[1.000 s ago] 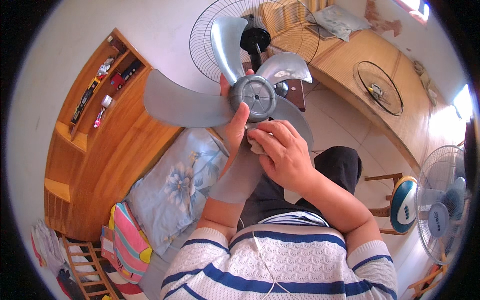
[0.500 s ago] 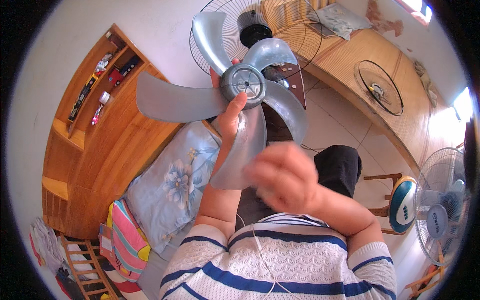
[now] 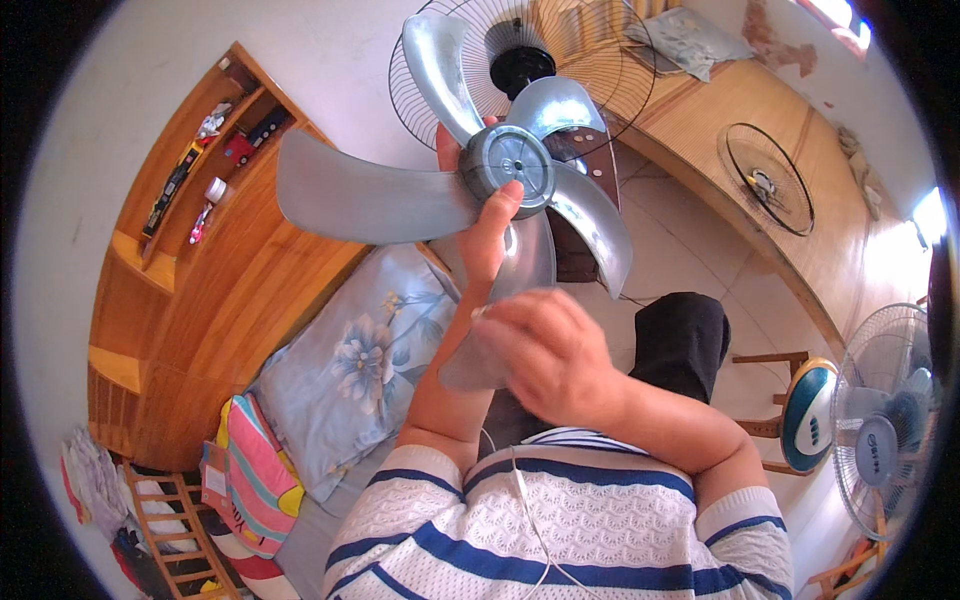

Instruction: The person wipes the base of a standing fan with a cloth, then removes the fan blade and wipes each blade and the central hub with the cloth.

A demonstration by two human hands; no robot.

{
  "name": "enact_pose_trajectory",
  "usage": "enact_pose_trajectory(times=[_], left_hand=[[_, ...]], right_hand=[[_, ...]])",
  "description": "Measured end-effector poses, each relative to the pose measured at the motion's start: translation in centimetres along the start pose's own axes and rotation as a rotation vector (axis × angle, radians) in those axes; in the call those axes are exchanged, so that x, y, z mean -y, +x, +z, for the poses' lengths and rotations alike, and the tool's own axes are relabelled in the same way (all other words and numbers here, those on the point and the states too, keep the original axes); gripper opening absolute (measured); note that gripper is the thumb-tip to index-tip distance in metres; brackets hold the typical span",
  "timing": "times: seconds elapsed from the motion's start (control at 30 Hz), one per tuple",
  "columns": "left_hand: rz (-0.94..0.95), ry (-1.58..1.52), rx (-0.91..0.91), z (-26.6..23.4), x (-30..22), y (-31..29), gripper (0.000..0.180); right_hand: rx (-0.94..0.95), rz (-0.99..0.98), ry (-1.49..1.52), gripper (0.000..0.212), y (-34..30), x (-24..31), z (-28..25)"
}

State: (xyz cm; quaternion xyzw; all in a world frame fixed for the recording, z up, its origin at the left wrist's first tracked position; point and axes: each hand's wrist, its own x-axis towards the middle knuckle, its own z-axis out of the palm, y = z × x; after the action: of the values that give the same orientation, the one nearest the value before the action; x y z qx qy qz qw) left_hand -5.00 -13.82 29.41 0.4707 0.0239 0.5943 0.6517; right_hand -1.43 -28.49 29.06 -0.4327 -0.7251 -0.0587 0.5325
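Note:
My left hand (image 3: 485,235) grips a grey translucent fan blade (image 3: 375,195) by its round hub, thumb on the hub's face and other fingers behind. Several curved vanes spread out from that hub. My right hand (image 3: 555,355) is closed in front of the lowest vane and slightly blurred. A small pale bit shows at its fingertips, too small to name. Whether these fingers touch the vane I cannot tell. Beyond the fan blade stands a round black wire fan guard (image 3: 630,110) with a black motor shaft housing (image 3: 522,70) in its middle.
Right of me, a wooden bed board (image 3: 690,125) carries a second wire guard (image 3: 768,180). A standing fan (image 3: 880,440) and a teal-and-white fan base (image 3: 808,415) are at lower right. Left are a wooden headboard shelf (image 3: 250,300) and a blue floral pillow (image 3: 360,350).
The fan blade in my left hand has shifted slightly right and tilted a little. My right hand has moved slightly left along the lowest vane.

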Motion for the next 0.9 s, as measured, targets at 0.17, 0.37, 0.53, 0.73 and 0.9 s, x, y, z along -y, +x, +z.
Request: enact_pose_trajectory(times=[0.17,0.37,0.53,0.73,0.9], left_hand=[[0.059,0.133,-0.013,-0.4,0.1,0.1,0.089],[0.152,0.208,-0.047,-2.8,-0.6,1.1,0.083],[0.168,0.288,-0.067,-2.4,-2.2,1.4,0.076],[0.248,0.361,-0.168,-0.8,-2.9,1.1,0.088],[0.380,0.446,-0.215,0.4,-3.8,0.7,0.086]], right_hand=[[0.169,-0.154,-0.031,0.038,-1.0,2.3,0.2],[0.009,-0.158,-0.070,0.036,-1.5,1.2,-2.3],[-0.088,0.017,-0.085,0.047,-1.5,-2.0,-3.2],[-0.081,0.121,-0.016,0.051,-2.7,-1.0,-1.6],[-0.140,0.204,0.030,0.053,-2.9,0.1,-0.7]])
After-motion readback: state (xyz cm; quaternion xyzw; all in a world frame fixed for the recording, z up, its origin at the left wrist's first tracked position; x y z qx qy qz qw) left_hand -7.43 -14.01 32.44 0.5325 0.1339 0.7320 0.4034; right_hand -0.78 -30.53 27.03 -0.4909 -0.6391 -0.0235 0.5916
